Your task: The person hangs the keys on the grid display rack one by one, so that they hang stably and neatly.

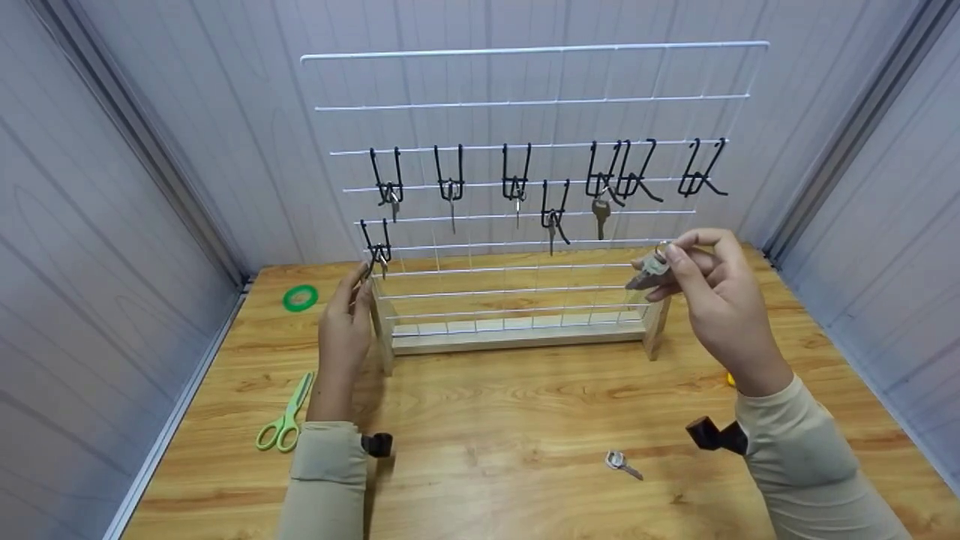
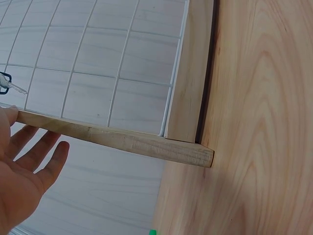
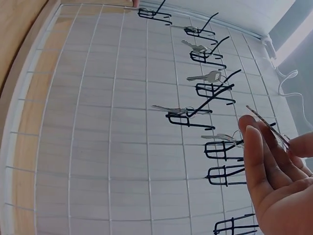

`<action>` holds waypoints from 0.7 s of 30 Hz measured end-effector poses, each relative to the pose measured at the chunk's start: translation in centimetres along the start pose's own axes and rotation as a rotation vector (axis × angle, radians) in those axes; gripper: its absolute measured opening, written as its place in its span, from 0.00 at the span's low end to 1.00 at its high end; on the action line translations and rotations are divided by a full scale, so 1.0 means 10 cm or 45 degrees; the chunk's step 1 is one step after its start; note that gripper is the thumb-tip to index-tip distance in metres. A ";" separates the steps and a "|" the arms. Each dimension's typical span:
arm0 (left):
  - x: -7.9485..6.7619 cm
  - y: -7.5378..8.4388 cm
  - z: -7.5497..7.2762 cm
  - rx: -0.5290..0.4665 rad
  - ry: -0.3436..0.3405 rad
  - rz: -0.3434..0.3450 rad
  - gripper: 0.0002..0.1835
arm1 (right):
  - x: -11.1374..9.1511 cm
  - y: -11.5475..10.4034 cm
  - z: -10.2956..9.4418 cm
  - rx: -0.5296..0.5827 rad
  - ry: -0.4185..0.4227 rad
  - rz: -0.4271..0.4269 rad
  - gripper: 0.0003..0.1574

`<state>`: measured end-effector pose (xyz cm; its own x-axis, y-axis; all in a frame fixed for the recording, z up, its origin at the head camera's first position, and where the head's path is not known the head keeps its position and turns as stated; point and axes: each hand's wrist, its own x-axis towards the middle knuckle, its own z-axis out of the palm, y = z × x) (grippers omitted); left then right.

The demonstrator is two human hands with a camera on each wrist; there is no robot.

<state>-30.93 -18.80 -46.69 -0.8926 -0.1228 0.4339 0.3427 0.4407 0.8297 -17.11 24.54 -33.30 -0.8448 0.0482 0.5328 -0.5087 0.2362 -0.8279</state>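
Note:
My right hand pinches a metal key by its ring, raised in front of the right side of a white wire grid rack. At the rack's left end, my left hand holds the upper part of the wooden side post between thumb and fingers; the index finger is partly hidden. Black hooks hang on the grid, most with a key on them. Bare black hooks hang at the upper right. Another key lies on the table.
Green-handled scissors and a green tape roll lie on the wooden table at the left. A small yellow thing shows partly behind my right wrist. Ribbed panel walls enclose the table at the back and sides.

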 end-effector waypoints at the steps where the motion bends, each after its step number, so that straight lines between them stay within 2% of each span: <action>1: 0.00 0.00 0.00 -0.004 0.001 0.004 0.22 | 0.02 -0.02 0.00 0.011 0.004 -0.008 0.07; 13: -0.01 -0.01 0.01 0.001 0.011 0.016 0.22 | 0.25 -0.10 0.00 0.195 0.019 -0.080 0.09; 21: 0.00 -0.01 0.00 0.016 0.013 0.005 0.22 | 0.35 -0.11 0.03 0.174 0.090 -0.009 0.08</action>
<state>-30.95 -18.90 -46.80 -0.8882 -0.1298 0.4407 0.3424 0.4524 0.8235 -19.54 24.12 -30.56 -0.8298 0.1167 0.5457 -0.5365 0.1027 -0.8376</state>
